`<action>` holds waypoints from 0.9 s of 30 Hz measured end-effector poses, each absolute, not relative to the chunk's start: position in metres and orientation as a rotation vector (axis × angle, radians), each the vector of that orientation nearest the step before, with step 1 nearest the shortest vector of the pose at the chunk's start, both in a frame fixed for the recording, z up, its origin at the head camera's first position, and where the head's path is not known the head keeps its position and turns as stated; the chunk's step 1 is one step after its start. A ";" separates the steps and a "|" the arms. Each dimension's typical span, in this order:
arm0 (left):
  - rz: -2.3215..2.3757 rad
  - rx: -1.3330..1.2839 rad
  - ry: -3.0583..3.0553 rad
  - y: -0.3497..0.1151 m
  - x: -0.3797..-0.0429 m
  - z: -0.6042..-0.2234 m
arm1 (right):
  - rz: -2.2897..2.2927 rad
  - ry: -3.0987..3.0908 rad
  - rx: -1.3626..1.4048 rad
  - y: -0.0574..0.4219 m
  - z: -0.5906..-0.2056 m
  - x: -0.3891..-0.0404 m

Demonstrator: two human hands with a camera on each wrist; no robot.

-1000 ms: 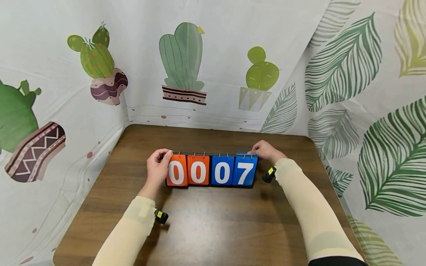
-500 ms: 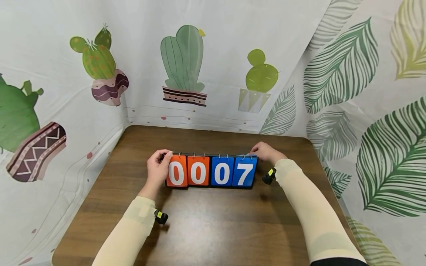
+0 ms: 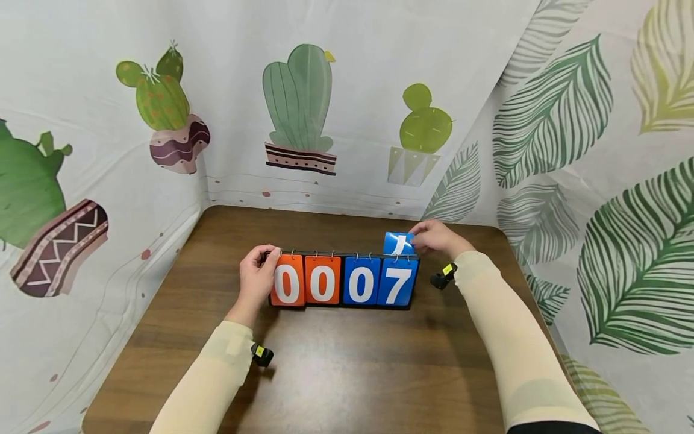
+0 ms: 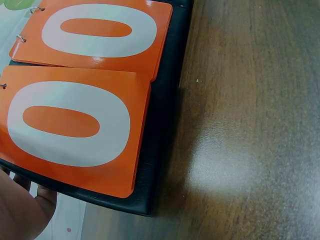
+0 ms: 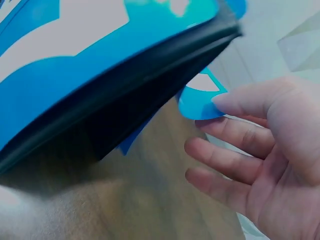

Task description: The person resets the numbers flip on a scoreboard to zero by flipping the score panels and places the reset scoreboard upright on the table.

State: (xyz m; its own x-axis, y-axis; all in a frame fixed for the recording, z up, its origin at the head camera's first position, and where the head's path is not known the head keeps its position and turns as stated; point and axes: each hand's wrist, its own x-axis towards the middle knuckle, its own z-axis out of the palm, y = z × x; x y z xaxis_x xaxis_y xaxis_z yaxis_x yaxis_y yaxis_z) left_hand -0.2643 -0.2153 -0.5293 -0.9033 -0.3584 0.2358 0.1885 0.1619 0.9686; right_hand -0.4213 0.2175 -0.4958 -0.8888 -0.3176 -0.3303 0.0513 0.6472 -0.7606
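A black tabletop flip scoreboard stands on the table, its orange and blue number cards reading 0007. My left hand grips its left top corner, thumb over the front. In the left wrist view, that hand shows at the scoreboard's edge beside the orange 0 card. Behind the blue 7 card, my right hand pinches a raised blue card with a white mark. The right wrist view shows thumb and forefinger pinching this card's corner, the other fingers loosely bent.
The brown wooden table has rounded corners. Right behind it hangs a white cloth printed with cacti, and leaf-patterned cloth borders the right side. Each wrist carries a small black camera.
My right hand has risen slightly from behind the scoreboard, bringing the blue card up above the top edge. My left hand keeps its place, and the front still reads 0007.
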 end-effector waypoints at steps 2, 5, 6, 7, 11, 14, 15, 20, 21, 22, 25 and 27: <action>-1.790 0.155 -2.035 -0.215 -0.265 -0.529 | -1.207 2.405 -0.190 0.217 -0.492 -0.422; -1.787 0.154 -2.038 -0.215 -0.265 -0.529 | -1.367 2.320 -0.143 0.215 -0.486 -0.424; -1.789 0.155 -2.038 -0.215 -0.265 -0.529 | -1.415 2.291 -0.135 0.214 -0.484 -0.425; -1.790 0.156 -2.038 -0.215 -0.265 -0.529 | -1.468 2.255 -0.127 0.213 -0.482 -0.426; -1.800 0.179 -2.050 -0.216 -0.265 -0.528 | -1.621 2.140 -0.119 0.210 -0.472 -0.428; -1.798 0.223 -2.078 -0.216 -0.265 -0.527 | -1.689 2.078 -0.126 0.208 -0.466 -0.429; -1.792 0.223 -2.077 -0.218 -0.267 -0.532 | -1.704 2.066 -0.128 0.207 -0.464 -0.428; -1.765 0.227 -2.073 -0.224 -0.278 -0.553 | -1.799 2.004 -0.132 0.202 -0.455 -0.423; -1.761 0.219 -2.066 -0.225 -0.280 -0.557 | -1.810 1.998 -0.145 0.201 -0.453 -0.422; -1.761 0.224 -2.068 -0.225 -0.280 -0.557 | -1.823 1.982 -0.157 0.200 -0.451 -0.420; -1.769 0.214 -2.059 -0.225 -0.280 -0.559 | -1.838 1.930 -0.218 0.199 -0.445 -0.413; -1.776 0.213 -2.057 -0.225 -0.280 -0.560 | -1.840 1.900 -0.261 0.199 -0.439 -0.406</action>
State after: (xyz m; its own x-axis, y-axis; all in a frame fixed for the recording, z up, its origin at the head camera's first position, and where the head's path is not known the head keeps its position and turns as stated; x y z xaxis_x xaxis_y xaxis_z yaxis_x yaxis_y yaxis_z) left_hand -0.2798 -0.2252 -0.5595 -0.9032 -0.3759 0.2072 0.1500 0.1758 0.9729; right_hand -0.4056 0.1990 -0.4389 -0.8669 -0.4544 -0.2047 0.1899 0.0786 -0.9786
